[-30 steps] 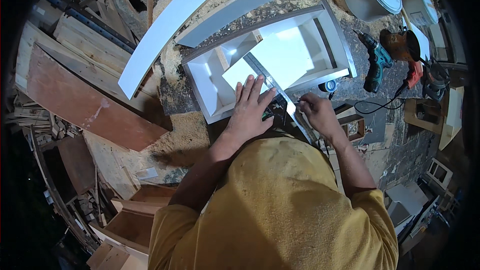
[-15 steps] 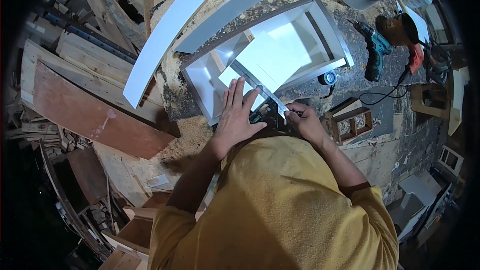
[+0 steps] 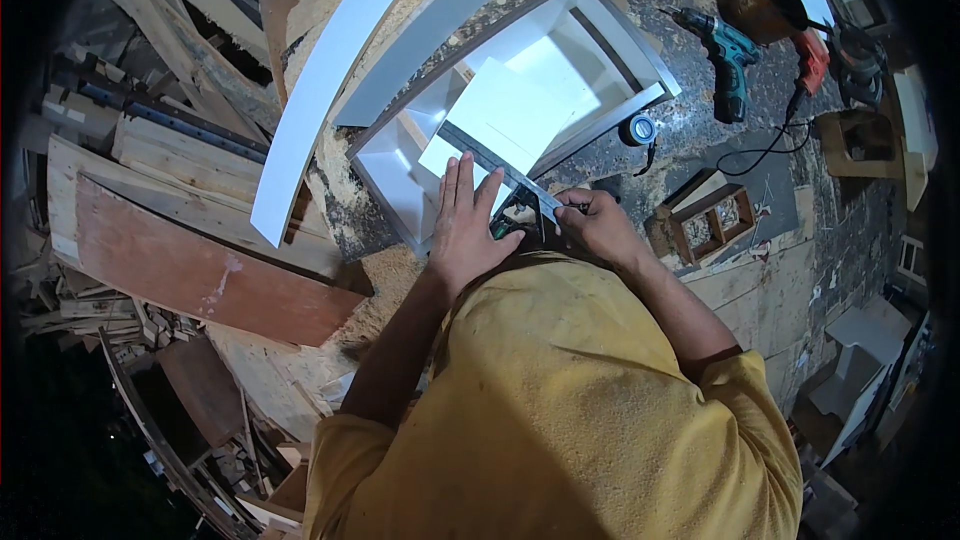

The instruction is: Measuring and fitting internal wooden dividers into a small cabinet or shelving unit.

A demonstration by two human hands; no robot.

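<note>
My left hand [image 3: 466, 230] lies with its fingers stretched over the near end of a white board [image 3: 515, 115] and the edge of a metal ruler [image 3: 488, 156]. The ruler crosses the board at a slant. At its near right end, my right hand [image 3: 605, 232] is closed around the ruler; a small dark item at those fingertips is too small to name. Board and ruler rest on an open box [image 3: 392, 178] with white inner walls and compartments. Between my hands, a black and green object [image 3: 508, 224] is partly hidden.
Right of the box are a tape measure [image 3: 638, 130], a teal cordless drill [image 3: 732, 65] and a red corded tool [image 3: 811, 64]. A small divided wooden tray [image 3: 712, 227] lies nearer. Curved white [image 3: 322, 110] and grey strips [image 3: 430, 35] lie left, beyond a brown panel [image 3: 205, 262].
The whole view has shifted, so the bench things on the right appear farther left and higher. My hands keep nearly the same hold on the board and ruler.
</note>
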